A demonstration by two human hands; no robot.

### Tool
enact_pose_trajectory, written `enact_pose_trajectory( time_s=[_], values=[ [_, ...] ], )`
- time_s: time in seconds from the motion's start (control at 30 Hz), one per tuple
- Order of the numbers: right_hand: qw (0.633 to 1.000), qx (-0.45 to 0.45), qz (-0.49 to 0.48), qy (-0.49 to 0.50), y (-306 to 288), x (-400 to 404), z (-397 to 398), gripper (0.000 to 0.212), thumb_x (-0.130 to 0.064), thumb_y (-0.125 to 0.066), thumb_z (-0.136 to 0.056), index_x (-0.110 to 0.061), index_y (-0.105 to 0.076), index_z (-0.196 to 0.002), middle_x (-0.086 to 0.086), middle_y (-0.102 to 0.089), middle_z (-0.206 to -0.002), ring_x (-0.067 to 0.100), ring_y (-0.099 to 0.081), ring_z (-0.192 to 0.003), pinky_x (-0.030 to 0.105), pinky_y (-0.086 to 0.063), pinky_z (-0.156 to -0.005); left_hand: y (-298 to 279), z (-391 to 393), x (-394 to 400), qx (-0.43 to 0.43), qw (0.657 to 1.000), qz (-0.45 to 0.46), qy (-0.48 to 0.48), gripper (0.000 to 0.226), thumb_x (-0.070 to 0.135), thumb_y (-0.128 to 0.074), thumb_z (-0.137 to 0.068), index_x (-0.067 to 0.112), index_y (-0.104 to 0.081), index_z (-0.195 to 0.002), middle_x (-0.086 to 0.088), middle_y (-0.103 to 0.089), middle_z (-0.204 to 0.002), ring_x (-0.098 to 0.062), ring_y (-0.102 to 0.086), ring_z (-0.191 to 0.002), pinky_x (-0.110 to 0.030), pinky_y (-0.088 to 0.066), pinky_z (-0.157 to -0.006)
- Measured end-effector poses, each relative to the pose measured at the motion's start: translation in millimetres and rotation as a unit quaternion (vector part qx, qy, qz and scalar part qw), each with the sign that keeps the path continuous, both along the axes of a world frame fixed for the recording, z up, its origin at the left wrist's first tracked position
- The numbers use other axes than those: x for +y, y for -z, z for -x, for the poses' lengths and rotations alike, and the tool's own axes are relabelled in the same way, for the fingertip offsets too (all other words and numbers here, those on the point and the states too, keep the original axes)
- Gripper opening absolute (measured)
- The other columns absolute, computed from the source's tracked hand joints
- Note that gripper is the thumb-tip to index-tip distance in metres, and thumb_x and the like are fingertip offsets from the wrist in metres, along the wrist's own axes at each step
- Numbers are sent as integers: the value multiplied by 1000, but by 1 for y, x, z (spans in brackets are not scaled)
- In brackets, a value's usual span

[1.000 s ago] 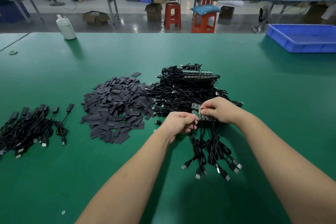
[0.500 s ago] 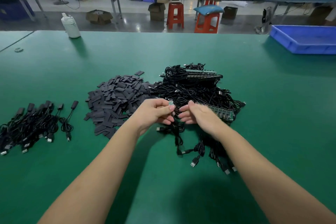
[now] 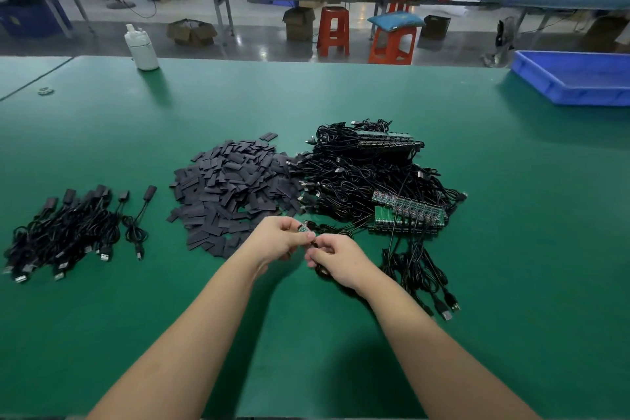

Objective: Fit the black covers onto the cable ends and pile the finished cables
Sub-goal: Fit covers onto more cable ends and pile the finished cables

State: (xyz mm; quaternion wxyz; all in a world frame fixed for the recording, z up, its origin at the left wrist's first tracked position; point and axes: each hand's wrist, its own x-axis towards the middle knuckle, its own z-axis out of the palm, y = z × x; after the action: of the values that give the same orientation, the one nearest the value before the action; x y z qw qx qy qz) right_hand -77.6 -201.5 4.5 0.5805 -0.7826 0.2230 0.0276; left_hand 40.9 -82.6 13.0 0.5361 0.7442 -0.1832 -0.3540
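One cable end is held ready for covering; no cover is taken yet. Next, a piece is to be picked from the heap of black covers [image 3: 231, 191] and slid over the small green board [image 3: 301, 228]. That board is pinched by the left hand [image 3: 281, 239], just right of the heap's near edge. The cable [image 3: 320, 271] is pinched by the curled right hand [image 3: 337, 257]. Finished cables [image 3: 68, 232] are piled well left of the heap.

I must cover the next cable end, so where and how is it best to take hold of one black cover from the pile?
Judging by shape, pinch one flat cover by its two long edges, coming from above at the near edge of the black cover pile, where pieces lie loose on the green table, close to the left hand.
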Motion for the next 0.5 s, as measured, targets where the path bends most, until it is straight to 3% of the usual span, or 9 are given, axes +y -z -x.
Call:
enact_pose_trajectory(
  time_s=[0.07, 0.17, 0.23, 0.27, 0.33, 0.37, 0.43, 0.5],
  values=[
    [999, -1, -35, -1, 5, 3, -3, 13, -16, -54, -102, -9, -66, -105, 5, -74, -95, 17, -68, -70, 25, -46, -63, 3, -2, 5, 4, 1000, -1, 0, 13, 19, -79, -83, 8, -72, -85, -2, -68, -66, -7, -43, -45, -20, -33, -44],
    [998, -2, -56, 32, 10, 9, -7, 18, -23, -52, -104, -13, -67, -104, 0, -74, -85, 10, -62, -54, 19, -46, -50, 8, -8, 12, -16, 1000, -18, -7, 14, 22, -78, -83, 10, -72, -86, 1, -70, -69, -7, -45, -49, -19, -35, -46],
    [997, 1, -59, 54, 18, 13, -9, 20, -22, -50, -104, -14, -67, -98, 1, -72, -80, 11, -59, -51, 22, -47, -51, 12, -14, 17, -97, 993, -70, -23, 16, 30, -75, -86, 15, -71, -89, 3, -70, -75, -8, -51, -57, -20, -39, -51],
    [996, 3, -59, 61, 21, 14, -9, 20, -20, -49, -105, -13, -66, -95, 1, -71, -78, 12, -60, -51, 24, -49, -53, 13, -19, 21, -188, 973, -128, -26, 17, 35, -72, -88, 19, -69, -92, 5, -69, -80, -10, -56, -65, -22, -42, -57],
    [995, 4, -70, 76, 24, 14, -10, 21, -16, -47, -105, -10, -64, -93, 4, -69, -75, 12, -62, -51, 26, -52, -55, 15, -29, 33, -394, 884, -249, -34, 16, 39, -64, -92, 25, -65, -100, 6, -64, -94, -14, -59, -85, -29, -48, -69],
    [993, 6, -82, 83, 24, 13, -10, 22, -15, -46, -105, -9, -63, -93, 5, -67, -74, 12, -62, -51, 26, -53, -54, 17, -37, 41, -454, 846, -274, -42, 18, 36, -61, -94, 24, -64, -107, 4, -62, -101, -17, -57, -95, -33, -50, -73],
    [992, 17, -91, 85, 23, 13, -12, 23, -13, -44, -106, -6, -61, -92, 7, -64, -73, 12, -62, -50, 24, -54, -51, 22, -53, 53, -483, 821, -299, -47, 25, 30, -58, -96, 22, -63, -120, -1, -59, -114, -23, -50, -110, -39, -51, -77],
    [993, 35, -78, 75, 22, 14, -16, 24, -13, -42, -105, -6, -59, -90, 7, -63, -72, 12, -62, -51, 23, -53, -50, 27, -68, 60, -462, 823, -330, -28, 30, 28, -59, -96, 25, -62, -125, -2, -55, -119, -25, -46, -116, -41, -51, -80]
  ],
)
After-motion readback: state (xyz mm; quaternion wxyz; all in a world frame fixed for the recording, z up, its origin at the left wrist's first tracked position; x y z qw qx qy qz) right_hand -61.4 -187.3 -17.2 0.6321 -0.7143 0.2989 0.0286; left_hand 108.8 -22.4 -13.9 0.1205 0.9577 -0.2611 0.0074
